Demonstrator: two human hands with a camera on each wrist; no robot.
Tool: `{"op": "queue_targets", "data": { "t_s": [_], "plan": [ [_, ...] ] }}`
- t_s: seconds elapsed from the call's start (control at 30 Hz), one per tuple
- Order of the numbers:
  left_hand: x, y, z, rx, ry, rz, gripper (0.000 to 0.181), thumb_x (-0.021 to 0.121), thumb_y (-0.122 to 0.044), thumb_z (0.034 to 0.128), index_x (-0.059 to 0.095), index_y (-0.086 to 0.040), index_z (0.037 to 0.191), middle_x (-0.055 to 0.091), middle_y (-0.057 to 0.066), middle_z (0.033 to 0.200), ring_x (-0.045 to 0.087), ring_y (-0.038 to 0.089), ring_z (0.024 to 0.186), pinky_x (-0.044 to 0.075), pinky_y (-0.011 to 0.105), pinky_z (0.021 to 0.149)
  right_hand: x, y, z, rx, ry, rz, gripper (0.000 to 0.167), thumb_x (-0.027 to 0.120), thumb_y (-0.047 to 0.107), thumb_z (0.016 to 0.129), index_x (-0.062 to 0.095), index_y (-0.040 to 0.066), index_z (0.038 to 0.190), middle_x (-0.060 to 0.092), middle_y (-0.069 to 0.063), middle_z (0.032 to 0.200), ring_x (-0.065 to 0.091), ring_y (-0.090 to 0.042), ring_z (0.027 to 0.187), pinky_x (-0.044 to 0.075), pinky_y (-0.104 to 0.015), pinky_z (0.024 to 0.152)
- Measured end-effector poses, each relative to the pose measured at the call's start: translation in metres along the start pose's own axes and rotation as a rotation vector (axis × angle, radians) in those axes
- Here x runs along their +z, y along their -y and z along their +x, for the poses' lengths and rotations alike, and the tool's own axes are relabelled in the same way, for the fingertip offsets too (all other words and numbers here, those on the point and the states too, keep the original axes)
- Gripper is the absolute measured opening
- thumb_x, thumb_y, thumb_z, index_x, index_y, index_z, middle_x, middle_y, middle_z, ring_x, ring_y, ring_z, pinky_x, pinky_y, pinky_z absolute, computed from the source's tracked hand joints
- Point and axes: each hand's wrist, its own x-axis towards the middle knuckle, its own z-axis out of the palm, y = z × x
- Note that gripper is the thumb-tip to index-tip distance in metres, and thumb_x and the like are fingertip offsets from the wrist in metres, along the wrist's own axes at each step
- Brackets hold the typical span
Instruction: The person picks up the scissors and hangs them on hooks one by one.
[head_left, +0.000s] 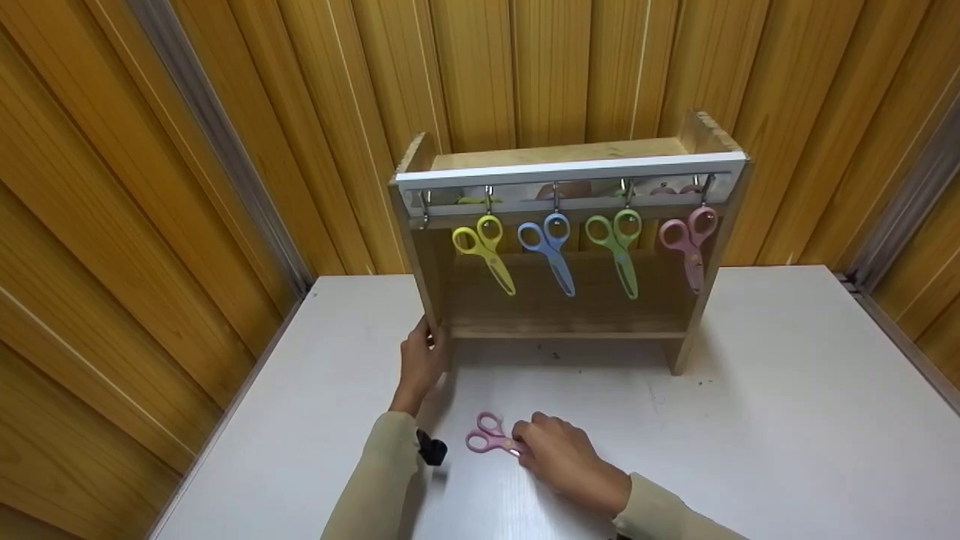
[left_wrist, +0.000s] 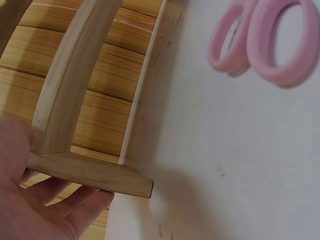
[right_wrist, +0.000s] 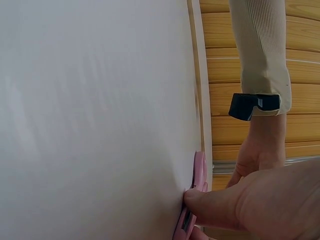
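In the head view my left hand grips the lower left side panel of a small wooden rack. The left wrist view shows its thumb on one face of the wooden panel and its fingers round the other. Below the rack my right hand pinches a pair of pink scissors by the blade end, low over the white table. Their finger loops point left, toward the left forearm. In the right wrist view the thumb presses on the pink scissors; the blades are mostly hidden.
From hooks on the rack's front rail hang yellow scissors, blue scissors, green scissors and another pink pair. A further hook is at the rail's left end. Wood-panelled walls border the white table.
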Motion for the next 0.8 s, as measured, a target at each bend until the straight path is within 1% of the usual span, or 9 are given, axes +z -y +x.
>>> {"op": "queue_targets", "data": {
  "t_s": [0.1,0.23,0.43,0.53,0.67,0.8],
  "plan": [
    [0.0001,-0.0006,-0.0004,0.003,0.001,-0.001,0.038,0.055,-0.016,0.1062,0.058,0.002,0.14,0.066,0.021,0.131,0.068,0.034,0.113,0.056,0.048,0.09,-0.0002,-0.0003,0.0003,0.001,0.002,-0.001,0.013,0.082,0.007,0.081,0.072,0.014,0.086,0.05,0.005,0.069,0.043,-0.01,0.06,0.037,-0.03,0.048],
    [0.0001,-0.0015,-0.0007,-0.008,0.008,-0.006,0.04,0.053,-0.015,0.1066,0.055,0.001,0.143,0.065,0.021,0.133,0.067,0.034,0.114,0.057,0.047,0.09,-0.0001,-0.0008,0.001,0.004,0.009,0.01,0.012,0.082,0.007,0.081,0.072,0.014,0.085,0.05,0.005,0.069,0.042,-0.009,0.06,0.037,-0.029,0.048],
    [0.0007,-0.0023,-0.0006,-0.059,0.032,-0.012,0.047,0.051,-0.02,0.1078,0.048,-0.004,0.151,0.063,0.018,0.138,0.067,0.031,0.115,0.058,0.044,0.088,-0.0003,-0.0004,0.0018,0.006,0.016,0.03,0.01,0.082,0.007,0.082,0.074,0.013,0.085,0.05,0.006,0.069,0.04,-0.008,0.06,0.038,-0.027,0.048],
    [0.0008,-0.0024,-0.0005,-0.075,0.031,-0.014,0.047,0.051,-0.021,0.1078,0.048,-0.005,0.152,0.063,0.017,0.138,0.067,0.031,0.115,0.057,0.045,0.09,-0.0004,-0.0002,0.0018,0.008,0.016,0.023,0.012,0.082,0.007,0.081,0.073,0.013,0.085,0.05,0.006,0.069,0.041,-0.008,0.06,0.038,-0.028,0.048],
    [0.0011,-0.0024,-0.0007,-0.077,0.03,-0.006,0.047,0.052,-0.018,0.1073,0.048,-0.003,0.152,0.064,0.018,0.137,0.067,0.031,0.116,0.056,0.046,0.092,-0.0008,0.0001,0.0022,0.018,0.022,0.017,0.013,0.082,0.006,0.079,0.072,0.012,0.085,0.05,0.006,0.069,0.042,-0.008,0.06,0.038,-0.029,0.048],
    [0.0014,-0.0026,-0.0006,-0.084,0.033,-0.009,0.048,0.052,-0.018,0.1073,0.047,-0.003,0.152,0.063,0.018,0.138,0.067,0.032,0.116,0.056,0.046,0.091,-0.0032,-0.0009,0.0036,0.03,0.036,0.039,0.009,0.08,0.005,0.08,0.074,0.011,0.084,0.05,0.005,0.07,0.043,-0.009,0.061,0.039,-0.029,0.05]
  ]
}}
